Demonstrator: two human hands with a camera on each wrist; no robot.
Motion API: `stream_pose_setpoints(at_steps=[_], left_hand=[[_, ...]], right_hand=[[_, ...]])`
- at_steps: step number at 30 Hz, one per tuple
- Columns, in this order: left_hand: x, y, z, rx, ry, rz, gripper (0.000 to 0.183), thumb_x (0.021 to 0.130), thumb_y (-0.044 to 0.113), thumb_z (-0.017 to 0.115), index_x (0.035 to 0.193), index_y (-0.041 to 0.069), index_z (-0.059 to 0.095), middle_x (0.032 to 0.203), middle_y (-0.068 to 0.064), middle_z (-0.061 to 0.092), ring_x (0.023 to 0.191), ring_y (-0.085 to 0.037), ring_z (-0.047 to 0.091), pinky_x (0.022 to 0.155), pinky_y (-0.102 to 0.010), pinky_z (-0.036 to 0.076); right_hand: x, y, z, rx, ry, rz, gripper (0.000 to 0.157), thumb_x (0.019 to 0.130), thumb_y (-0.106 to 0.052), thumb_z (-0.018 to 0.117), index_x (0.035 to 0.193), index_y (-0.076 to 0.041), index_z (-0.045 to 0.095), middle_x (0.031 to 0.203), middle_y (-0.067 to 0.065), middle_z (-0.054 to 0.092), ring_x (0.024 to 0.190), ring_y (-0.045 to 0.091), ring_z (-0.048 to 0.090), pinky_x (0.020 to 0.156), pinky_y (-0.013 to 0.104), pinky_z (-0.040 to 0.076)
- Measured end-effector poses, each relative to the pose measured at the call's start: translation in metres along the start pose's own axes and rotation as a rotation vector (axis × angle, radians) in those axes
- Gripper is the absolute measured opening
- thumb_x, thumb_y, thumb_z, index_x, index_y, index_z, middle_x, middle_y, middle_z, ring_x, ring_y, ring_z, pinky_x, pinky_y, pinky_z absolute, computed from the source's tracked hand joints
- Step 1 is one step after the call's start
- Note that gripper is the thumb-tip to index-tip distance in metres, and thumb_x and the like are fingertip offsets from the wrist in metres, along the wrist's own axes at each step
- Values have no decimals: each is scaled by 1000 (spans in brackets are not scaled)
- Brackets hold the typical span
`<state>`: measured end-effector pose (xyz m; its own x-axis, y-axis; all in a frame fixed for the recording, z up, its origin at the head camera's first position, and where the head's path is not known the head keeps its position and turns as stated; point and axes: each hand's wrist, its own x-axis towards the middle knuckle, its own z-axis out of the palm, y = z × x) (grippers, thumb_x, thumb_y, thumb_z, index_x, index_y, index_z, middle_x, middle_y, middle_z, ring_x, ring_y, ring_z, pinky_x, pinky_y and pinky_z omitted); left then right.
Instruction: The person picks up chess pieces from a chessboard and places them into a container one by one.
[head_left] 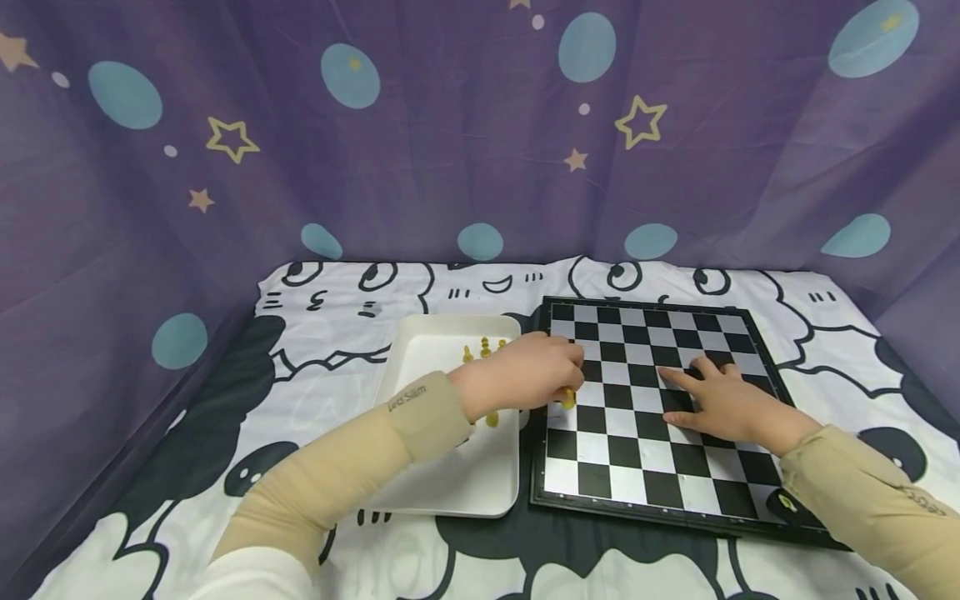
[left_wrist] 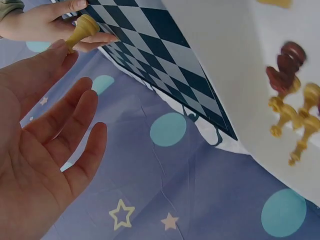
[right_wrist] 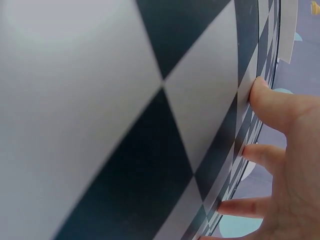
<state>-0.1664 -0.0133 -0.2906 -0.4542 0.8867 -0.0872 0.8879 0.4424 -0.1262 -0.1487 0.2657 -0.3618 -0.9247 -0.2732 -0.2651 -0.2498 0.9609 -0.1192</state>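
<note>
Between thumb and forefinger, my left hand (head_left: 528, 372) pinches a yellow chess piece (left_wrist: 84, 31) over the left edge of the chessboard (head_left: 626, 450). The piece has a flared base, and in the left wrist view the other fingers are spread away from it. My right hand (head_left: 727, 406) rests on the board's right half, its fingers spread and fingertips on the squares, as the right wrist view shows too. Left of the board stands a white tray (head_left: 480, 492) with several yellow chess pieces (left_wrist: 302, 130) and a dark red piece (left_wrist: 287, 67) lying in it.
A patterned black-and-white cloth (head_left: 322, 333) covers the surface under the tray and board. Behind it hangs a purple curtain (head_left: 450, 150) with stars and blue ovals. A small dark round thing (head_left: 791, 505) sits at the board's near right corner, beside the right sleeve.
</note>
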Motion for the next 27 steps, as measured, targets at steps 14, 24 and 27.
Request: stream_pose_setpoints(at_steps=[14,24,27], left_hand=[[-38,-21,-1,46,28,-56,8,81,23,74,88,22,74,97,4,63,88,-16,57,73,-30,48],[-65,-37,8,26,42,-107,8,79,19,76,87,21,74,92,3,62,84,-17,57,70,-32,48],[-74,-41,13,22,41,-125,8,79,17,75,87,20,74,90,2,62,83,-17,57,69,-32,48]], right_hand=[[0,0,0,-16,0,3,83,80,-69,54,142,-16,42,130,31,36,106,56,41,72,65,45],[1,0,0,-22,-14,5,84,80,-71,52,143,-16,41,128,30,37,104,56,42,73,65,45],[1,0,-1,-25,-16,4,84,80,-70,52,143,-15,41,127,29,38,103,55,42,72,65,45]])
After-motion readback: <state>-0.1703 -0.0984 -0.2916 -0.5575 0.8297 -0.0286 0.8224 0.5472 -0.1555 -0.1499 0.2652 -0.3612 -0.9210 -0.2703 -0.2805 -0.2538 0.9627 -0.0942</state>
